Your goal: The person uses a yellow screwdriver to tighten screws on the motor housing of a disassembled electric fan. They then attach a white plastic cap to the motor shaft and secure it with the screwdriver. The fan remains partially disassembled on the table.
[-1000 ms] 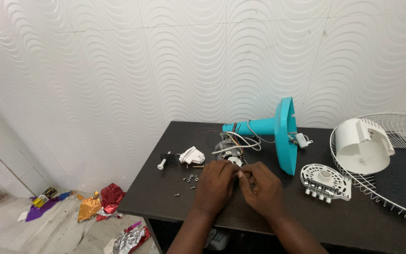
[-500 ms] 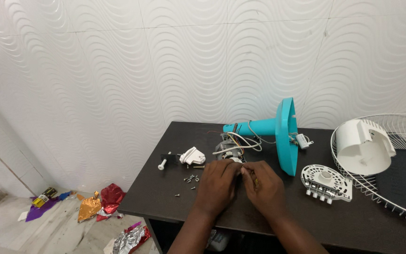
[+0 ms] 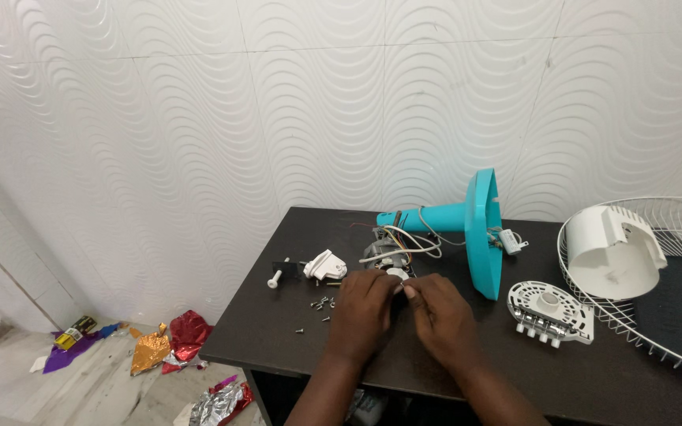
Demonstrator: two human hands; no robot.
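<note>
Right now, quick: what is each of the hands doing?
Left hand: fingers curled, pinching a small part; which part cannot be told.
Right hand: fingers curled, meeting the left at that same part.

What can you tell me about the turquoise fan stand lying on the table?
The turquoise fan stand looks like smooth plastic: a round disc base joined to a tube-shaped neck. It lies on its side on the dark table, the base standing on its edge and the neck pointing left along the back edge. A bundle of thin wires runs from the neck down towards the grey motor part in front of it. Neither hand touches it.
</note>
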